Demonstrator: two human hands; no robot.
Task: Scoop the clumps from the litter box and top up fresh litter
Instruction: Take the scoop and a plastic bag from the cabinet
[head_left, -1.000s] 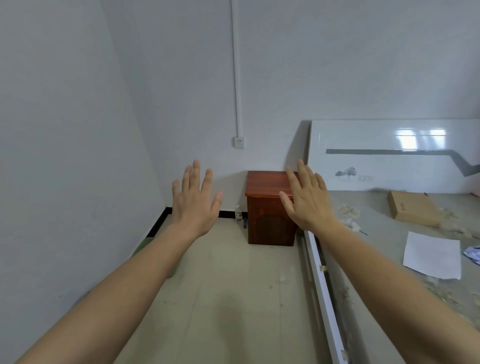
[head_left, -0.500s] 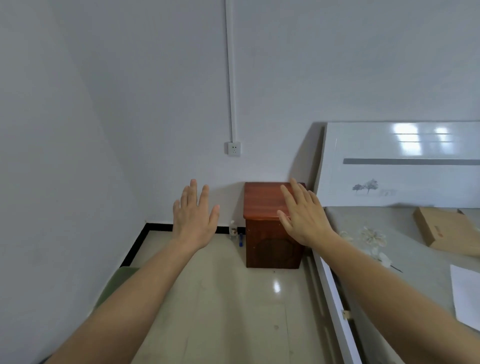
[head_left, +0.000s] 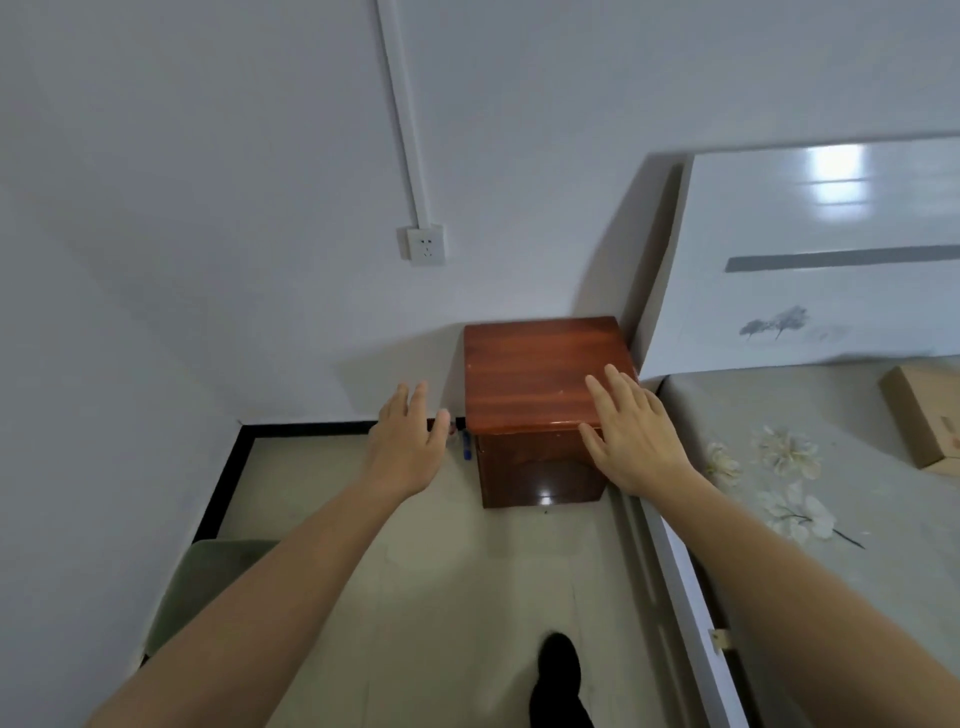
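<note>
Both my arms stretch forward over the floor. My left hand (head_left: 410, 447) is held out flat with straight fingers and holds nothing. My right hand (head_left: 631, 436) is likewise spread flat and empty, in front of a red-brown wooden cabinet (head_left: 540, 374). A dull green object (head_left: 208, 582), partly hidden by my left forearm, lies on the floor against the left wall; I cannot tell what it is. No scoop or litter bag shows.
A bed with a flowered sheet (head_left: 831, 519) and white headboard (head_left: 831, 249) fills the right side, with a cardboard box (head_left: 924, 415) on it. A wall socket (head_left: 426, 244) sits above the cabinet. A small blue item (head_left: 467, 447) stands beside the cabinet. My dark foot (head_left: 558, 675) is on the tiled floor.
The view has moved closer to the cabinet and tilted down. Both hands stay flat and empty; the green object and my foot have come into view.
</note>
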